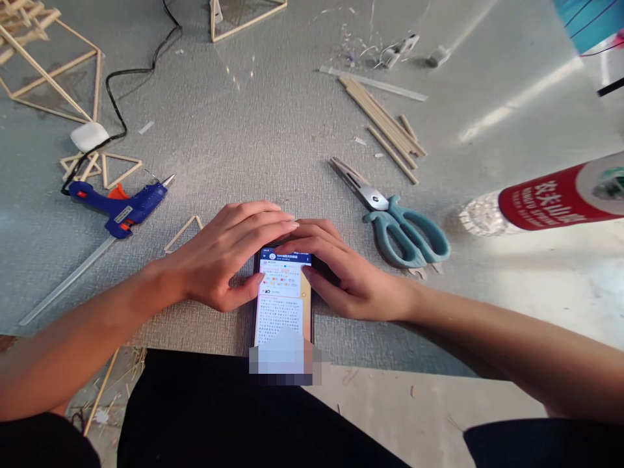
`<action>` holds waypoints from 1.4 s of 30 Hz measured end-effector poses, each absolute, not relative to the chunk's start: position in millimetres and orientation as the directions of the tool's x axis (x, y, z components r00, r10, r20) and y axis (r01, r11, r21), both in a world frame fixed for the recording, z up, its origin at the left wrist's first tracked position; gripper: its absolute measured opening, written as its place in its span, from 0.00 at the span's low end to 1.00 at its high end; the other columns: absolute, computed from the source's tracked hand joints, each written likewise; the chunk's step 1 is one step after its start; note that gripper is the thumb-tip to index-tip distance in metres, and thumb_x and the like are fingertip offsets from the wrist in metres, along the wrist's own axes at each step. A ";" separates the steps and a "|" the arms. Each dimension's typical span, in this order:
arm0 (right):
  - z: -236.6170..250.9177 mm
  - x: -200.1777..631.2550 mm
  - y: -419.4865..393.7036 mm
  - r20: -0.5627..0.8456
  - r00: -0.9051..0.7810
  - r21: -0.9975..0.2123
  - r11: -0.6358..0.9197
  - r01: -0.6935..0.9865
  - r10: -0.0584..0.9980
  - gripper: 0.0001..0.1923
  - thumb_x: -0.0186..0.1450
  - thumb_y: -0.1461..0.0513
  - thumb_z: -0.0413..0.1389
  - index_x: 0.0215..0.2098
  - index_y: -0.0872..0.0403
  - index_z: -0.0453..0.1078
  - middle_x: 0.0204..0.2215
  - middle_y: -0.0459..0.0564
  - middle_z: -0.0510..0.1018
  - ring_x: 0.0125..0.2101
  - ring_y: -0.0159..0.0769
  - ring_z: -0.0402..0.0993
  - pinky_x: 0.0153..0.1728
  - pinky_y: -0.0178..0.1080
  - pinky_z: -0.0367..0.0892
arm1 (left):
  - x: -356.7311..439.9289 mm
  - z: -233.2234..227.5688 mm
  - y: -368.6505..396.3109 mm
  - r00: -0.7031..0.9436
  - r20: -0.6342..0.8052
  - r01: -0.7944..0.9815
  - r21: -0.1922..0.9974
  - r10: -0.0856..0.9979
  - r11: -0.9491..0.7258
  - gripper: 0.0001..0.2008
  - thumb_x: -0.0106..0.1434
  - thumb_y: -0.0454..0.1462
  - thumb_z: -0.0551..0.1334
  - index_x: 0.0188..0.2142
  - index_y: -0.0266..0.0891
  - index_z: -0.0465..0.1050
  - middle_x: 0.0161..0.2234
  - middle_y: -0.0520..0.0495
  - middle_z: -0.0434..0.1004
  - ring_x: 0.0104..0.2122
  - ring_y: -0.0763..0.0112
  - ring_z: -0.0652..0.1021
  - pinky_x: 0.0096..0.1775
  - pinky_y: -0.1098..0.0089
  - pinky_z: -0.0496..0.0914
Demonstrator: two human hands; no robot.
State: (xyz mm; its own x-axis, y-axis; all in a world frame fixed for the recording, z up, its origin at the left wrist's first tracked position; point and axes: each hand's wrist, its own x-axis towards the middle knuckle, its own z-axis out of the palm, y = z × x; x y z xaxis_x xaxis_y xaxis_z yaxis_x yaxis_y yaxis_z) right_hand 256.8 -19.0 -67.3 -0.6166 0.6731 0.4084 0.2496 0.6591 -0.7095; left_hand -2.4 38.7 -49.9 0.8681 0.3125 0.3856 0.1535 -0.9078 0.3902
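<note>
Item 1: phone (283, 299), lying flat on the grey mat (253, 130) at the near edge, screen lit and facing up. Its top edge is covered by fingers; its lower end is blurred out and unreadable. The screen text is too small to make out.

Item 2: left hand (229, 257), palm down, resting on the mat and over the phone's upper left corner. Fingers extended and held close together, reaching across the top of the phone; thumb tip touching the left side of the screen.

Item 3: right hand (341, 273), palm down over the phone's upper right corner. Fingers together and slightly curled, tips meeting the left hand's fingertips; thumb lying along the phone's right edge.

Item 4: glue gun (119, 201), blue with orange trigger, lying on its side left of the hands; black cord (121, 97) running to the top edge, cut off there.

Item 5: scissors (394, 221), teal handles, blades nearly closed, just right of the right hand.

Item 6: bundle of wooden sticks (383, 120), beyond the scissors.

Item 7: bottle (546, 198), red label, lying on its side, far end cut off at the right edge.

Item 8: stick frames (43, 65), upper left, partly out of view.
</note>
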 end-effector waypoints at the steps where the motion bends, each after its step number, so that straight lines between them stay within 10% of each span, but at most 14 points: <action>1: -67.1 256.9 -19.0 0.407 -0.617 -0.709 0.658 0.251 0.674 0.24 0.71 0.69 0.50 0.64 0.50 0.63 0.57 0.58 0.74 0.63 0.47 0.66 0.64 0.58 0.64 | -2.4 -50.0 38.7 0.868 0.385 0.155 0.391 0.314 -0.907 0.34 0.67 0.41 0.60 0.69 0.32 0.56 0.66 0.34 0.67 0.68 0.49 0.65 0.66 0.48 0.63; 30: -64.8 258.6 -19.2 0.397 -0.673 -0.699 0.681 0.219 0.624 0.32 0.65 0.58 0.66 0.65 0.54 0.63 0.61 0.62 0.70 0.66 0.53 0.62 0.66 0.59 0.61 | -3.1 -51.6 39.0 0.873 0.370 0.160 0.401 0.319 -0.902 0.36 0.67 0.40 0.61 0.71 0.34 0.53 0.66 0.34 0.67 0.68 0.48 0.65 0.65 0.46 0.63; 42: -66.0 258.7 -17.4 0.404 -0.629 -0.710 0.661 0.242 0.664 0.26 0.69 0.67 0.54 0.65 0.50 0.62 0.58 0.59 0.73 0.63 0.49 0.65 0.64 0.59 0.64 | -2.8 -50.8 38.6 0.875 0.365 0.169 0.385 0.317 -0.907 0.34 0.67 0.40 0.60 0.70 0.32 0.55 0.66 0.35 0.67 0.68 0.49 0.65 0.66 0.49 0.62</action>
State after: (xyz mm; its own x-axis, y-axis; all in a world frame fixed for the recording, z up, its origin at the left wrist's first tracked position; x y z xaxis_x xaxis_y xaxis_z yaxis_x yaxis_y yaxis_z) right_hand 258.7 -17.4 -66.0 -0.6290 0.6641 0.4041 0.2416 0.6611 -0.7104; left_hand -2.8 38.6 -50.8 0.8752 0.3175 0.3650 0.1687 -0.9075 0.3847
